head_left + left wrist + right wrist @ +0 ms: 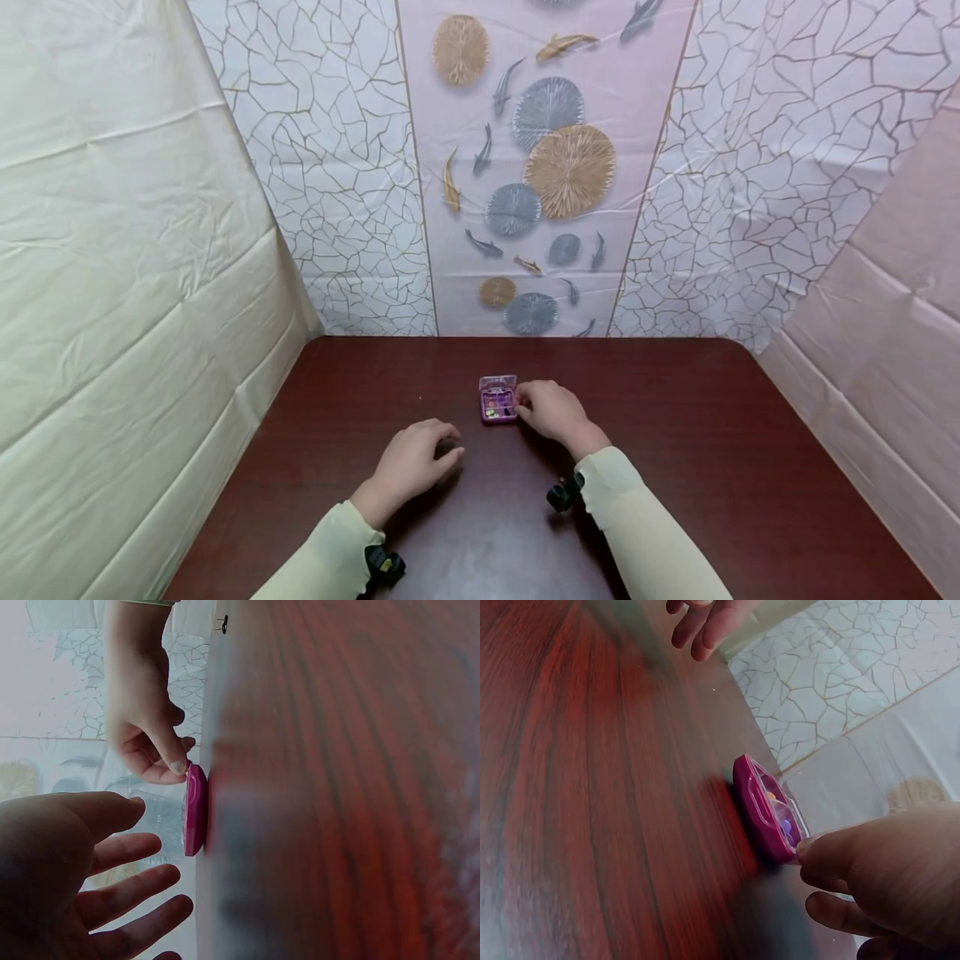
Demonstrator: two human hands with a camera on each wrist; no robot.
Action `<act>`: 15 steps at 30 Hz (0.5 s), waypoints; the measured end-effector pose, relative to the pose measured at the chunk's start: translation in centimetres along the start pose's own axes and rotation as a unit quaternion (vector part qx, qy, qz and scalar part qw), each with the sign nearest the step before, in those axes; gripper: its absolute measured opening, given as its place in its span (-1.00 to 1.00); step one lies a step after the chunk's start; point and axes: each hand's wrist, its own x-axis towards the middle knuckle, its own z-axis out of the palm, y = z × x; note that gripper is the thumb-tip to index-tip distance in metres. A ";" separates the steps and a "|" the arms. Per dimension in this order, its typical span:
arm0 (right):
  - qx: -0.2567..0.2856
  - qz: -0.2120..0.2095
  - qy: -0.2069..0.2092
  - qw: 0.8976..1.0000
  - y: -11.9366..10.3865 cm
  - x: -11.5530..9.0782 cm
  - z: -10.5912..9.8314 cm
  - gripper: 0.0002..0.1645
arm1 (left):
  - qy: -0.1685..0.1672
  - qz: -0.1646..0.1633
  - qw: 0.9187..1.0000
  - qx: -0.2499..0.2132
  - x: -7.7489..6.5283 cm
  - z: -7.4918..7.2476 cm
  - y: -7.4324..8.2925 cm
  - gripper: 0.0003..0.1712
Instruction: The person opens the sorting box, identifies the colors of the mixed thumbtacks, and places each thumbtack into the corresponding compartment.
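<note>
A small magenta pill case (498,406) sits on the table with its clear lid (498,382) raised at the back. Inside, dividers part small coloured pieces; an orange one and a purple one (786,826) show in the right wrist view. My right hand (552,408) pinches the case's right edge between thumb and curled fingers; whether a tiny piece is also between the fingertips is hidden. Nearer to me and left of the case, my left hand (412,458) hovers low with relaxed, spread fingers (127,896), holding nothing and apart from the case.
The dark red-brown wooden table (675,467) extends around both hands. Behind it hangs a patterned cloth (525,250), with plain pale cloths (150,250) on both sides. A tiny speck (420,397) lies left of the case. Each wrist wears a small black camera (385,567).
</note>
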 end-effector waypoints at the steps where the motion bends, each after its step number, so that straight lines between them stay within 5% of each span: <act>1: 0.001 0.000 0.000 1.000 0.1 -0.2 0.0 -0.94 | -0.002 -0.001 1.000 -0.001 -0.1 0.0 0.0 -0.69; 15: 0.003 0.001 -0.010 1.000 3.0 -3.9 -3.0 -0.91 | -0.012 -0.017 1.000 -0.009 -0.3 -0.3 -0.4 -0.68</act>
